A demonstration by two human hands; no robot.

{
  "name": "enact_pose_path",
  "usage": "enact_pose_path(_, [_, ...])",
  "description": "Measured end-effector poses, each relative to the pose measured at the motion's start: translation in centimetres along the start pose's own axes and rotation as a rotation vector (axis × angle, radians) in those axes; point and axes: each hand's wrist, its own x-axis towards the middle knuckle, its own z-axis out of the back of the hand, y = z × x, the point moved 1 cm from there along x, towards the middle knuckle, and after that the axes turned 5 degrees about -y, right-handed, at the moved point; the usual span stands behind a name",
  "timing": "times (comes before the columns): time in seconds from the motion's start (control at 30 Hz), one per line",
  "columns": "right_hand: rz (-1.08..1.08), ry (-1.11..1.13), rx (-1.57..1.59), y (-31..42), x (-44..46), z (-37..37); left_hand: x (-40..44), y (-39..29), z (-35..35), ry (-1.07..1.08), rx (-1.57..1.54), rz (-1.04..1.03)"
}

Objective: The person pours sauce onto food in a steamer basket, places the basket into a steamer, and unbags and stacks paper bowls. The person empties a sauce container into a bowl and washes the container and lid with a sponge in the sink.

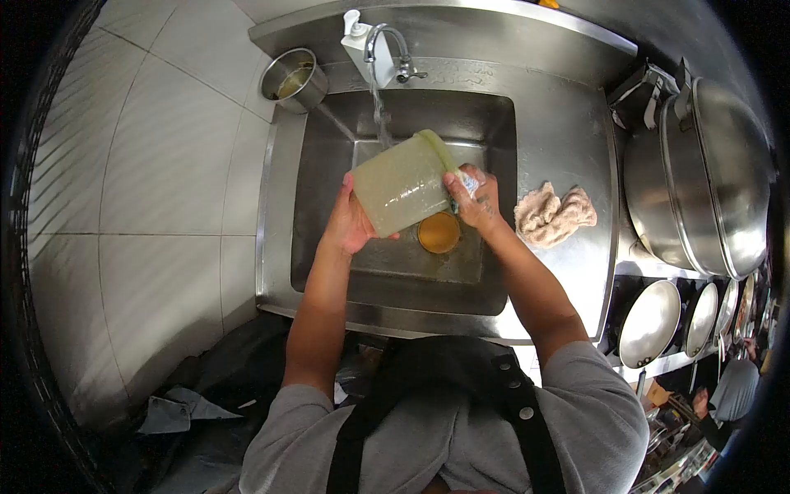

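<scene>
A cloudy, pale yellow-green plastic container (399, 185) is held tilted on its side above the sink, its rim facing right. My left hand (352, 221) is closed around its base end, palm under the lower edge. At the rim, my right hand (477, 198) grips a whitish scrubber (467, 183) with blue-green parts, pressed against the container's edge. The scrubber is mostly hidden by the fingers. Just behind the container, water (379, 111) runs from the faucet (387, 34) into the sink (395, 284). A round amber dish or lid (439, 233) lies on the sink floor below.
A metal pot (295, 81) stands at the sink's back left corner. Beside the faucet is a white pump bottle (366, 51). A crumpled pinkish cloth (555, 214) lies on the right counter. Large metal bowls (699, 177) and several pans (650, 323) are stored farther right.
</scene>
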Motion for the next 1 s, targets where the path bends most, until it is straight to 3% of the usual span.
enact_pose_path(0.17, [0.238, 0.007, -0.144, -1.7, -2.1, 0.2, 1.2, 1.8, 2.8, 0.006, 0.031, 0.022])
enact_pose_path(0.2, [0.291, -0.025, -0.133, -2.3, -2.3, 0.1, 1.7, 2.9, 3.8, -0.058, 0.091, -0.066])
enact_pose_path(0.27, [0.127, -0.036, -0.069, -3.6, -2.6, -0.5, 2.9, 4.8, 4.9, -0.176, 0.218, -0.238])
enact_pose_path(0.37, [-0.295, -0.135, -0.104, -7.5, -0.4, -1.8, 0.6, 4.2, 1.3, -0.165, 1.023, -0.724])
enact_pose_path(0.4, [-0.464, -0.178, -0.137, -8.6, 0.6, -2.2, -0.1, 4.4, 0.3, -0.152, 1.191, -0.775])
enact_pose_path(0.47, [-0.521, -0.012, -0.169, -4.4, 1.9, -0.7, -1.0, 4.8, -1.0, -0.121, 1.535, -0.879])
enact_pose_path(0.5, [-0.544, 0.068, -0.184, -2.8, 2.6, -0.3, -0.6, 4.7, -0.6, -0.127, 1.416, -0.936])
enact_pose_path(0.53, [-0.401, -0.138, -0.247, -3.6, 2.4, -1.5, 0.1, 4.7, 0.3, -0.131, 1.295, -0.987])
enact_pose_path(0.57, [-0.373, -0.103, -0.209, -4.4, 2.2, -1.7, 0.9, 4.9, 1.2, -0.138, 1.171, -1.034])
enact_pose_path(0.63, [-0.314, -0.025, -0.131, -3.9, 1.1, -1.9, 3.3, 7.1, 3.0, -0.343, 0.535, -0.628])
enact_pose_path(0.67, [-0.225, -0.099, -0.095, -4.0, 0.2, -2.2, 4.1, 8.0, 4.1, -0.43, 0.217, -0.42])
enact_pose_path(0.73, [-0.165, -0.128, -0.094, -5.4, -1.0, -2.8, 2.4, 6.7, 2.6, -0.22, -0.095, -0.02])
enact_pose_path(0.8, [-0.15, -0.096, -0.04, -4.4, -2.3, -2.4, 1.9, 6.9, 2.7, -0.145, -0.236, 0.117])
enact_pose_path(0.87, [-0.287, 0.007, -0.015, -4.4, -2.3, -2.1, 3.4, 7.7, 4.3, -0.206, -0.203, -0.013])
enact_pose_path(1.0, [-0.664, -0.017, -0.028, -9.1, -0.7, -3.1, 1.7, 4.3, 2.0, -0.131, 0.77, -0.64])
